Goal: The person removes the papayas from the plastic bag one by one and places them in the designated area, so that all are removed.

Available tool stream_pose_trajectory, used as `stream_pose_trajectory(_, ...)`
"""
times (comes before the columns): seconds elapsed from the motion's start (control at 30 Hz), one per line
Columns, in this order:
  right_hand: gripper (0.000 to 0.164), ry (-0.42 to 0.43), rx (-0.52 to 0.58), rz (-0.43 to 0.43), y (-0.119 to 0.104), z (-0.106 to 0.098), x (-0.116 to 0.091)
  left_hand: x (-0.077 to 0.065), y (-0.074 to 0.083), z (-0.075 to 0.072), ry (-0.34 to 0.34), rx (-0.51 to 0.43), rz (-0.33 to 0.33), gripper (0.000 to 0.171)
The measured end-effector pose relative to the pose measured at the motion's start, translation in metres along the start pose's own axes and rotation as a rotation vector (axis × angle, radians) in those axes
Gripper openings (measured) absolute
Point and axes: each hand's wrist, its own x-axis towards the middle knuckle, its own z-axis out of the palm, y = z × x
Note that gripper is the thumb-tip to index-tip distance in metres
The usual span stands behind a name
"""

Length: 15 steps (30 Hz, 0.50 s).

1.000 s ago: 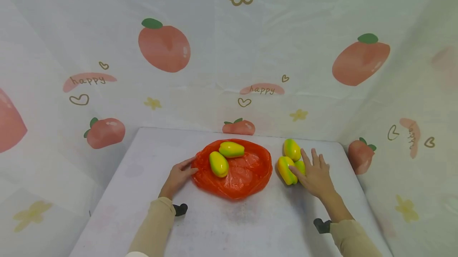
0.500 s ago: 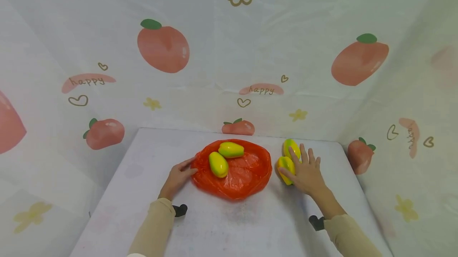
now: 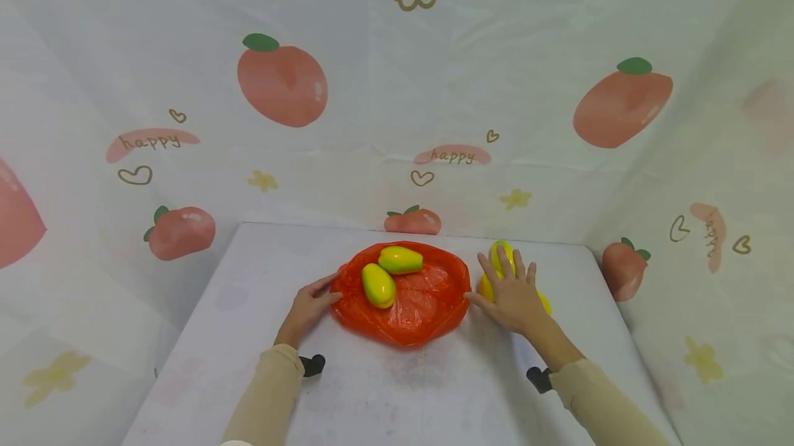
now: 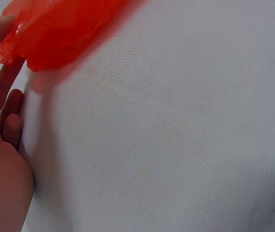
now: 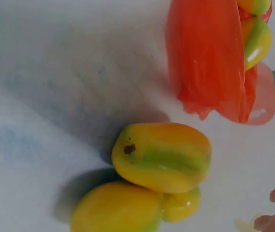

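A red plastic bag [image 3: 428,315] lies spread on the table with its mouth facing up. Two glossy yellow-green fruits, papaya-like in shape, lie in it: one fruit [image 3: 400,260] at the back, another fruit [image 3: 378,286] nearer. My left hand [image 3: 308,307] pinches the bag's left rim between thumb and fingers. Fingers spread, my right hand [image 3: 513,300] hovers over three similar fruits beside the bag, partly hiding them. Its thumb is near the bag's right rim; contact cannot be told. The right wrist view has the nearest fruit [image 5: 161,157] apart from the fingers.
The white table [image 3: 397,398] meets a fruit-print cloth wall [image 3: 360,177] just behind the bag. More cloth stands along both sides. Dark wrist mounts [image 3: 313,365] show below the hands.
My right hand has moved left across the loose fruits, its thumb now close to the bag. One fruit now shows to the right of the hand. My left hand stays on the rim.
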Motion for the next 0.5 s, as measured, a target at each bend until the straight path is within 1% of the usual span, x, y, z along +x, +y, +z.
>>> stream_pose_trajectory(0.2,0.095,0.004,0.015,-0.029,-0.009,0.001,0.008,0.002,0.000,0.000,-0.001,0.006,0.003,0.055)
stream_pose_trajectory(0.4,0.094,0.026,-0.103,-0.098,-0.024,0.002,0.014,0.001,-0.001,-0.001,0.000,0.002,-0.002,0.055)
stream_pose_trajectory(0.5,0.094,0.021,-0.120,-0.124,-0.030,0.001,0.014,0.000,-0.001,0.000,-0.004,-0.004,-0.004,0.055)
